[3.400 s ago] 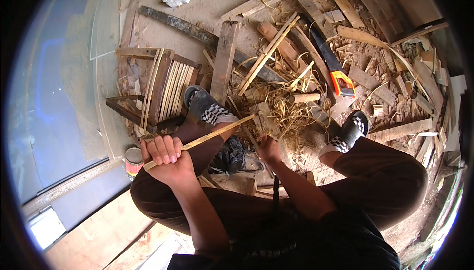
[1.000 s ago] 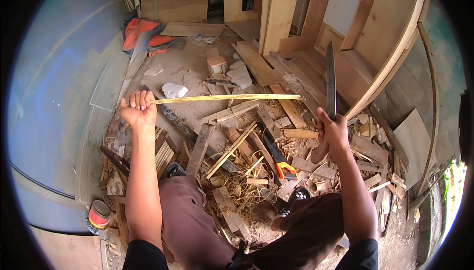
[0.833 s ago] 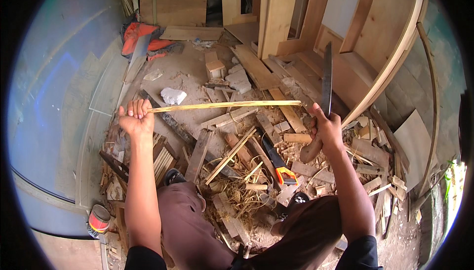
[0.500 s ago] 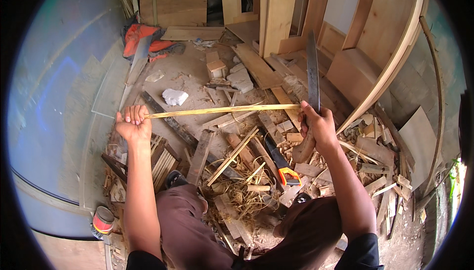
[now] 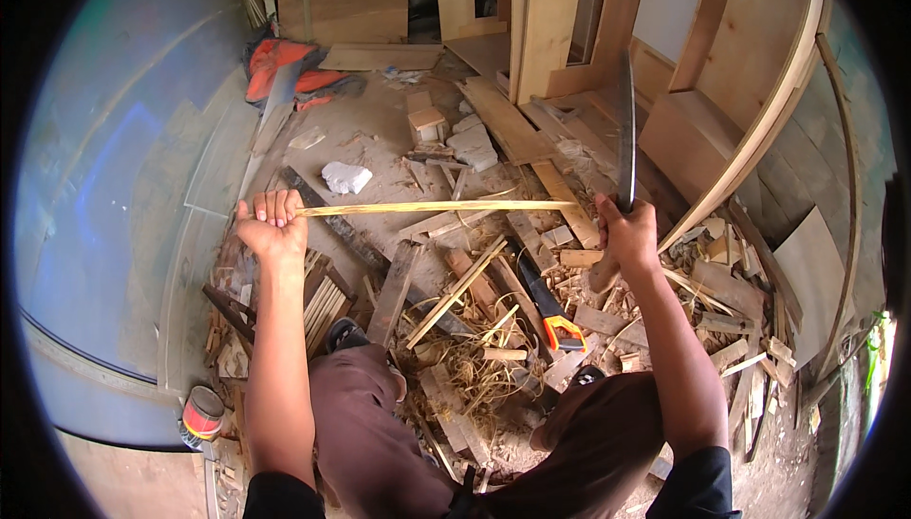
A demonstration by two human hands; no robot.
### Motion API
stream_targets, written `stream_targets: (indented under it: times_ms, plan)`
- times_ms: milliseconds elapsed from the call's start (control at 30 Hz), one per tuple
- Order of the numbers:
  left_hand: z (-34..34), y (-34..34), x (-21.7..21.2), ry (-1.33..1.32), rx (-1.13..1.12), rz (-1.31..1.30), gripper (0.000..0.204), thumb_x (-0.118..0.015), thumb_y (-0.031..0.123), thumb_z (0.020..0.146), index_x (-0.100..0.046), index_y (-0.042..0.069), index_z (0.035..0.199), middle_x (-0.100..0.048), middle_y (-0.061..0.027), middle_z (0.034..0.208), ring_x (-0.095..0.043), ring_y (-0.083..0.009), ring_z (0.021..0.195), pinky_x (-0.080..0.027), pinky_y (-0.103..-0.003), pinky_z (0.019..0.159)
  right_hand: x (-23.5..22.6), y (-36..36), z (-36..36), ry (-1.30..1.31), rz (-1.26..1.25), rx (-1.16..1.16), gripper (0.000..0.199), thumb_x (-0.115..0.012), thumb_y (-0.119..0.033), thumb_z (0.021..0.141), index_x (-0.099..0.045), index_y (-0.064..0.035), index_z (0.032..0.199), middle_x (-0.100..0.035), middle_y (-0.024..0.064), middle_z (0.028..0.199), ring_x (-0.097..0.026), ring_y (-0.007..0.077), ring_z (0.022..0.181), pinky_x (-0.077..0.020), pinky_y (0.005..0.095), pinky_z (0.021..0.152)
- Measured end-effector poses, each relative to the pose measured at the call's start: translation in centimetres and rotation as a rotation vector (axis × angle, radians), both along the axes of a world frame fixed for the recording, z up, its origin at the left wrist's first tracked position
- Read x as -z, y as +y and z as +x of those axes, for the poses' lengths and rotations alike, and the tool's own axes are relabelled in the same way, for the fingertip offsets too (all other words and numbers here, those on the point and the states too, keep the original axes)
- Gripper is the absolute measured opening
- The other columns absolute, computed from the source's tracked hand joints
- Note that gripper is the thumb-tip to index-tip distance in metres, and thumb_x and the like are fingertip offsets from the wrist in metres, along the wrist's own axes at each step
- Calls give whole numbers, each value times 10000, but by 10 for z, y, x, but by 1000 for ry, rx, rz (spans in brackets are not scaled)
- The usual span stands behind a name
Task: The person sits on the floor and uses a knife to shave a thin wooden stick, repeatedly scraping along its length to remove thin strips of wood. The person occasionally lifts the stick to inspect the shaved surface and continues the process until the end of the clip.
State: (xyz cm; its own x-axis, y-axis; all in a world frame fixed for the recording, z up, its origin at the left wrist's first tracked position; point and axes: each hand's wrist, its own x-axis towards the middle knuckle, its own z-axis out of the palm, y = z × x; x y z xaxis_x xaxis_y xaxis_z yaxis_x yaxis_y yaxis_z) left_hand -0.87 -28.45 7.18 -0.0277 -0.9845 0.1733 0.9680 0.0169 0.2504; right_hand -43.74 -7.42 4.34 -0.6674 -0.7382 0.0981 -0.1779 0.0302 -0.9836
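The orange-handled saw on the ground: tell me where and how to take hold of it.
Grip the saw by its orange handle, coming from above and the near side. The handle end lies closest, while the dark blade points away among wood pieces; gripping there should keep fingers off its edge.

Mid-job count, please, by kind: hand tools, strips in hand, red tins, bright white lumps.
Hand tools: 2 (long-bladed knife in the right hand; orange-handled saw)
Pale strip in the left hand: 1
Red tin: 1
Bright white lump: 1
Total: 5
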Motion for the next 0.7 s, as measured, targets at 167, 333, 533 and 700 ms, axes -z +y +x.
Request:
stream_targets:
  times_ms: [167,333,533,700]
  plan:
    - [-10,14,-9,-183,-147,217,585,-230,514,1042,-370,113,640,-232,9,518,-214,-145,467,-239,-316,495,5,3,-9,106,-4,39,245,-747,-188,904,-643,18,822,-561,23,577,-514,109,440,-396,293,408]
    - [-36,14,12,-350,-42,126,263,-426,284,1082,-472,82,921,-346,15,697,-338,-143,642,-349,-331,668,-1,1,30,-35,150,-142,308,-749,-240,909,-647,48,875,-654,82,717,-504,110,425,-396,275,381]
    - [-72,38,21,-496,31,107,352,-416,324,1090,-569,35,961,-437,0,679,-430,-143,637,-459,-342,673,18,-6,108,-249,349,-424,361,-753,-284,909,-653,61,948,-691,88,794,-539,111,504,-468,299,430]
    - [-94,45,23,-454,77,91,299,-476,305,1078,-576,43,973,-464,-5,703,-447,-137,663,-472,-348,702,29,-11,146,-438,282,-681,313,-748,-234,925,-650,49,1014,-659,70,761,-536,105,521,-459,278,460]
